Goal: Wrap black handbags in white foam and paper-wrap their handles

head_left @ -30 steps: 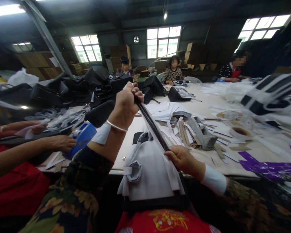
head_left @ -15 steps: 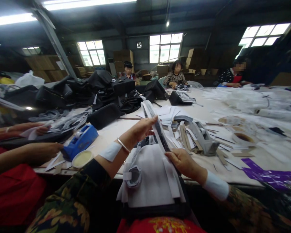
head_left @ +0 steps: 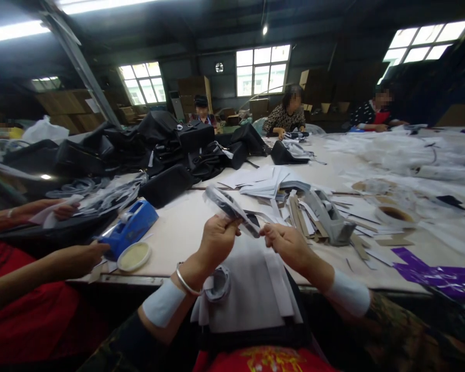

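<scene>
In front of me, above the bag, my left hand (head_left: pixel 216 242) is closed around a black strap (head_left: pixel 223 203) with pale wrapping, bent into a loop. My right hand (head_left: pixel 289 248) pinches the strap's other end, a little to the right. Below both hands a black bag leans between my lap and the table edge, its face covered by a white sheet (head_left: pixel 248 297). Beside my left wrist, a wrapped coil of strap (head_left: pixel 219 285) rests on that sheet. A narrow white strip (head_left: pixel 279 284) lies along the sheet's right side.
At left, a co-worker's hand (head_left: pixel 79 260) touches a blue tape dispenser (head_left: pixel 129 227), near a round lid (head_left: pixel 134 257). Black bags (head_left: pixel 155 139) are heaped behind. Papers (head_left: pixel 275 181), a grey tape dispenser (head_left: pixel 329 219), a tape roll (head_left: pixel 395 216) and purple plastic (head_left: pixel 434 271) lie rightward.
The strap went from stretched lengthwise between my hands to a folded loop. My left hand moved down and turned to a fist-like grip; my right hand rose slightly.
</scene>
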`<state>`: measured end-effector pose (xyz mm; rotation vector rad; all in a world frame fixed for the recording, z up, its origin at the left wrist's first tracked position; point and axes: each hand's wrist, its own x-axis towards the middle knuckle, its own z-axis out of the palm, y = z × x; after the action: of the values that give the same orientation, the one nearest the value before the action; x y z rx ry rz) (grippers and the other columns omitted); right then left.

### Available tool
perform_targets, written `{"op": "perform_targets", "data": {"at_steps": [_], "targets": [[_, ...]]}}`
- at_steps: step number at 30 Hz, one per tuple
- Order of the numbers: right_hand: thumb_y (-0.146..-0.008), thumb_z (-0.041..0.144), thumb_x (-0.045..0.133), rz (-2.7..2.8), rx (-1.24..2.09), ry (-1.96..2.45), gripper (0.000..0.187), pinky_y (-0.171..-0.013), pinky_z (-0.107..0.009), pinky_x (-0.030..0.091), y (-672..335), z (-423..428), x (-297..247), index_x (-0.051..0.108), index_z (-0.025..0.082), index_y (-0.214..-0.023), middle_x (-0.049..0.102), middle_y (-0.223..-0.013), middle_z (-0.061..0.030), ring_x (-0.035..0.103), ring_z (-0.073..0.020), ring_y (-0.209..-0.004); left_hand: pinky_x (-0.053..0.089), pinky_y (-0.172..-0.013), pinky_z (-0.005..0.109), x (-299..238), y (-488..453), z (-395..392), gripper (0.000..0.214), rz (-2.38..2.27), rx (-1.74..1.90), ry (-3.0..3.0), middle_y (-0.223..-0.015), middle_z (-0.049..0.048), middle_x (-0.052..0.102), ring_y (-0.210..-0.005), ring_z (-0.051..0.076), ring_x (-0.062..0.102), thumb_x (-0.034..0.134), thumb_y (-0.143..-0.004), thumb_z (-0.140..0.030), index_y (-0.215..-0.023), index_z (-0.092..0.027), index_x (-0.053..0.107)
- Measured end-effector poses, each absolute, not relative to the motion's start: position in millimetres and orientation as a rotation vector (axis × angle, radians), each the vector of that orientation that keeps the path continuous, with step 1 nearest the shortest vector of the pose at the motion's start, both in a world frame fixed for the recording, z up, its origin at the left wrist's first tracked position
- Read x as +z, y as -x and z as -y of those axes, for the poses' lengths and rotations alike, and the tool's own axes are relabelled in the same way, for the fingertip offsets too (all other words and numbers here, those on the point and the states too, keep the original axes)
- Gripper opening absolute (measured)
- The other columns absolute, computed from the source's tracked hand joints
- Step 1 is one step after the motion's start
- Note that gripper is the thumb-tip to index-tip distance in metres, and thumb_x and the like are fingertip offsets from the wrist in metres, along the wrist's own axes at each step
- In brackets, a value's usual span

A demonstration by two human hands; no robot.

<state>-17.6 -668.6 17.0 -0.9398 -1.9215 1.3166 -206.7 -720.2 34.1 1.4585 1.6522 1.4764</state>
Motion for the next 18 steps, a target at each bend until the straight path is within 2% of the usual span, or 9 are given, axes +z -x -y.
{"op": "perform_targets", "data": {"at_steps": [2,3,6,8,12,15,18], "targets": [[-0.092,0.065,0.042,1.619,1.842,1.003,0.056,-0.041,-0.024,0.027,24,673,16,0.064,0.015,-0.08,0.054,-0.062,-0.0022,0.039,-0.0107,-0.045,0.046,-0.062,0.027,34,199,731,0.014,-1.539,1.49,-1.544,-0.066,0.0034,0.067,-0.06,0.016,0.061,0.063,-0.086,-0.024,-0.08,-0.02,0.075],[-0.09,0.064,0.045,1.449,2.006,0.995,0.053,-0.039,-0.022,0.022,28,674,15,0.062,0.016,-0.078,0.051,-0.06,0.0003,0.034,-0.0085,-0.042,0.047,-0.063,0.027,33,194,737,0.014,-1.461,1.467,-1.578,-0.069,0.0039,0.068,-0.06,0.016,0.061,0.062,-0.087,-0.024,-0.085,-0.02,0.076],[-0.082,0.047,0.062,1.277,2.027,0.942,0.034,-0.04,-0.021,0.017,36,676,10,0.052,0.018,-0.068,0.042,-0.052,0.0066,0.025,-0.0058,-0.04,0.049,-0.06,0.027,30,183,751,0.016,-1.281,1.354,-1.587,-0.074,0.005,0.07,-0.059,0.015,0.062,0.06,-0.09,-0.027,-0.089,-0.02,0.074],[-0.082,0.037,0.062,1.518,1.865,0.923,0.03,-0.042,-0.022,0.021,37,677,11,0.049,0.019,-0.062,0.042,-0.049,0.0061,0.03,-0.0072,-0.042,0.047,-0.054,0.025,29,181,756,0.019,-1.242,1.315,-1.497,-0.073,0.005,0.069,-0.056,0.015,0.061,0.059,-0.091,-0.032,-0.087,-0.018,0.071],[-0.091,0.023,0.048,2.169,1.192,0.848,0.027,-0.057,-0.025,0.036,30,679,17,0.056,0.017,-0.066,0.06,-0.062,-0.0014,0.052,-0.013,-0.059,0.042,-0.046,0.021,27,182,755,0.027,-1.289,1.324,-1.262,-0.064,0.0029,0.065,-0.051,0.012,0.056,0.057,-0.092,-0.04,-0.081,-0.016,0.064],[-0.092,0.016,0.046,2.48,0.667,0.853,0.024,-0.06,-0.028,0.034,25,682,19,0.063,0.017,-0.074,0.066,-0.071,-0.0047,0.056,-0.0159,-0.065,0.043,-0.044,0.02,22,181,752,0.027,-1.326,1.318,-1.119,-0.054,-0.0006,0.061,-0.045,0.011,0.054,0.062,-0.088,-0.043,-0.08,-0.017,0.057],[-0.088,0.012,0.05,2.64,0.171,0.839,0.019,-0.057,-0.031,0.028,21,682,14,0.064,0.015,-0.077,0.066,-0.072,-0.0079,0.055,-0.0187,-0.062,0.044,-0.042,0.019,19,180,752,0.033,-1.306,1.263,-0.942,-0.057,-0.0011,0.062,-0.046,0.011,0.056,0.07,-0.082,-0.046,-0.083,-0.018,0.053]]}}
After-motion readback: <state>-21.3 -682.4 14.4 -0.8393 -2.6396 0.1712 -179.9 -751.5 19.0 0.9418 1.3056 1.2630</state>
